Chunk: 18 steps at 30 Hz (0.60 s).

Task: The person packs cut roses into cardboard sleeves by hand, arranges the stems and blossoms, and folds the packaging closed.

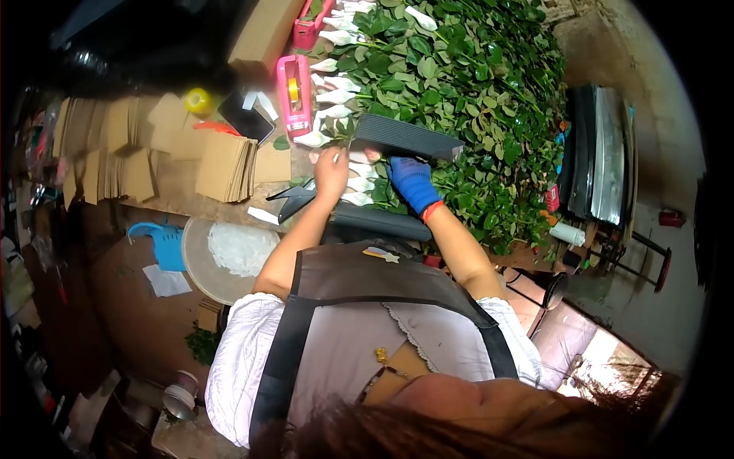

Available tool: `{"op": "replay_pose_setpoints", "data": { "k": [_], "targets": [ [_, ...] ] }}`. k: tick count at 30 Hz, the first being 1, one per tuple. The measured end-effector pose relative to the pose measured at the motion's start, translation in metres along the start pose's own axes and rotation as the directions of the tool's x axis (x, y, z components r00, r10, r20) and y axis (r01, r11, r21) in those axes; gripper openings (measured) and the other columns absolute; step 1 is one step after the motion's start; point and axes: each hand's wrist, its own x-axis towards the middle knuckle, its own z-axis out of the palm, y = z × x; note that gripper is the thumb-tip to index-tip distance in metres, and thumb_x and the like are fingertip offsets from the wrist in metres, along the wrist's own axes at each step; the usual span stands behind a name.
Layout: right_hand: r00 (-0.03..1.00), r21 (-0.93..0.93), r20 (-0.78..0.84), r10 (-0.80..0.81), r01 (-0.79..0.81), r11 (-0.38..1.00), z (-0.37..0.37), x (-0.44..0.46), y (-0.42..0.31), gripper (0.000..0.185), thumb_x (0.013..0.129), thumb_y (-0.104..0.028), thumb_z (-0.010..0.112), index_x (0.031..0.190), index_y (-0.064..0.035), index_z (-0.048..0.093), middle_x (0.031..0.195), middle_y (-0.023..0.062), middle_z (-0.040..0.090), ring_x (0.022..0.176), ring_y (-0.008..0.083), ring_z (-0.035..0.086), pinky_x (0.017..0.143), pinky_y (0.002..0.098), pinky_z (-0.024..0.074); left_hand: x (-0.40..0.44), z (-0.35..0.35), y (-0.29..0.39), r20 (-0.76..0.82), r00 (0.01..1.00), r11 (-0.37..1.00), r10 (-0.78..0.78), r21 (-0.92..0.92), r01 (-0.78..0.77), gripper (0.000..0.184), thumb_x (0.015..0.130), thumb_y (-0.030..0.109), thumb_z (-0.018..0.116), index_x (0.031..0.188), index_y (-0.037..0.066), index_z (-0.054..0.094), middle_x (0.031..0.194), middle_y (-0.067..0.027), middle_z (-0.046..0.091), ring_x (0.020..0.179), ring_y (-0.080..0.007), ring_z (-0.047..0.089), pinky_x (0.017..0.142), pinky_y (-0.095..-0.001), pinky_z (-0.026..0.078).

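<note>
"While the dark ridged board (409, 136) is being looked at, where is it placed, and by what is it held?"

"It is tilted over the leafy stems (478, 99), near the middle of the near edge of the worktop (264, 191); its near side is gripped by the right hand (410, 182), covered in a blue glove; that hand is partly closed, but how far cannot be told, since some fingers are hidden."

"And the left hand (330, 174)?"

"It is bare and mostly closed, with thumb and fingers brought together just beside the board's left end; whether the board or a stem is pinched there cannot be told."

"What is seen around them?"

"White-wrapped flower heads (336, 97) are lined up along the left side of the stems; a pink tape dispenser (294, 98) is set just beside them; farther toward the worktop's left end, cardboard pieces (223, 170) are stacked, with a yellow roll (197, 101) behind them; at the near edge, a dark folded sheet (382, 222) is laid; below that edge, to the left, white pieces (241, 249) are held in a round basin (196, 268)."
</note>
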Motion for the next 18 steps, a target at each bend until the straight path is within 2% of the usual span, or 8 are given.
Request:
{"op": "replay_pose_setpoints", "data": {
  "k": [2, 4, 6, 8, 10, 11, 15, 18],
  "targets": [
    [0.994, 0.063, 0.108, -0.015, 0.008, 0.998, -0.009, -0.003, 0.003, 0.038, 0.089, -0.041, 0.057, 0.114, -0.0135, 0.065, 0.107, 0.0154, 0.070, 0.101, 0.0321, 0.067, 0.084, 0.0499, 0.0514, 0.000, -0.010, -0.012, -0.045, 0.982, 0.945, -0.181, -0.284, 0.162, 0.022, 0.093, 0.018, 0.062, 0.078, 0.001, 0.061, 0.080, -0.0081, 0.061, 0.076, -0.0208, 0.058, 0.070, -0.0366, 0.046],
    [0.983, 0.118, 0.174, -0.062, 0.042, 0.992, -0.023, -0.007, 0.007, 0.043, 0.088, -0.043, 0.058, 0.118, -0.0127, 0.063, 0.109, 0.0153, 0.070, 0.102, 0.0317, 0.067, 0.084, 0.0495, 0.0514, 0.009, -0.041, -0.008, 0.027, 0.989, 0.904, -0.144, -0.403, 0.143, 0.019, 0.093, 0.014, 0.060, 0.079, 0.002, 0.058, 0.069, 0.0019, 0.053, 0.070, -0.0088, 0.048, 0.064, -0.0284, 0.043],
    [0.971, 0.171, 0.195, -0.139, 0.106, 0.980, -0.025, -0.010, 0.014, 0.052, 0.087, -0.052, 0.061, 0.123, -0.0137, 0.059, 0.109, 0.0136, 0.070, 0.100, 0.0319, 0.067, 0.082, 0.0487, 0.0529, 0.005, -0.056, -0.014, 0.311, 0.926, 0.929, -0.216, -0.227, 0.293, 0.017, 0.090, 0.017, 0.063, 0.080, 0.004, 0.058, 0.065, 0.0004, 0.051, 0.067, -0.0073, 0.046, 0.062, -0.0275, 0.043],
    [0.969, 0.135, 0.203, -0.142, 0.116, 0.984, -0.016, -0.008, 0.010, 0.052, 0.084, -0.052, 0.065, 0.117, -0.0115, 0.058, 0.104, 0.0128, 0.070, 0.096, 0.0321, 0.067, 0.077, 0.0482, 0.0529, 0.004, -0.045, -0.013, 0.299, 0.954, 0.997, -0.015, 0.079, -0.009, 0.026, 0.087, 0.031, 0.068, 0.085, 0.007, 0.059, 0.065, -0.0101, 0.059, 0.064, -0.0260, 0.060, 0.064, -0.0393, 0.047],
    [0.982, 0.112, 0.160, -0.103, 0.085, 0.990, -0.006, -0.007, 0.000, 0.048, 0.084, -0.050, 0.067, 0.112, -0.0113, 0.059, 0.101, 0.0127, 0.070, 0.093, 0.0326, 0.068, 0.075, 0.0476, 0.0526, 0.003, -0.045, 0.055, 0.400, 0.900, 0.936, -0.172, 0.352, 0.022, 0.036, 0.088, 0.041, 0.068, 0.091, 0.006, 0.060, 0.068, -0.0139, 0.064, 0.069, -0.0298, 0.065, 0.065, -0.0401, 0.048],
    [0.988, 0.104, 0.119, -0.099, 0.087, 0.991, -0.003, -0.009, -0.003, 0.045, 0.083, -0.048, 0.069, 0.106, -0.0104, 0.059, 0.096, 0.0132, 0.070, 0.089, 0.0334, 0.068, 0.073, 0.0472, 0.0521, 0.005, -0.034, 0.043, 0.465, 0.873, 0.882, -0.143, 0.461, -0.101, 0.042, 0.089, 0.048, 0.066, 0.094, 0.006, 0.065, 0.075, -0.0187, 0.067, 0.076, -0.0379, 0.066, 0.068, -0.0437, 0.049],
    [0.990, 0.133, 0.114, -0.080, 0.064, 0.989, 0.001, -0.007, -0.003, 0.044, 0.083, -0.047, 0.068, 0.103, -0.0097, 0.060, 0.090, 0.0145, 0.070, 0.087, 0.0334, 0.068, 0.071, 0.0472, 0.0515, 0.000, -0.028, 0.018, 0.397, 0.917, 0.955, -0.021, 0.280, -0.100, 0.033, 0.094, 0.037, 0.062, 0.092, 0.005, 0.069, 0.083, -0.0208, 0.068, 0.081, -0.0395, 0.067, 0.072, -0.0451, 0.050],
    [0.986, 0.164, 0.132, -0.100, 0.078, 0.983, -0.004, -0.009, 0.000, 0.046, 0.083, -0.048, 0.068, 0.105, -0.0086, 0.060, 0.091, 0.0137, 0.071, 0.087, 0.0338, 0.069, 0.074, 0.0466, 0.0521, 0.011, -0.046, -0.033, 0.180, 0.976, 0.984, -0.120, -0.108, 0.141, 0.026, 0.091, 0.025, 0.063, 0.083, 0.001, 0.065, 0.064, -0.0078, 0.061, 0.062, -0.0180, 0.058, 0.061, -0.0358, 0.046]
  ]
}}
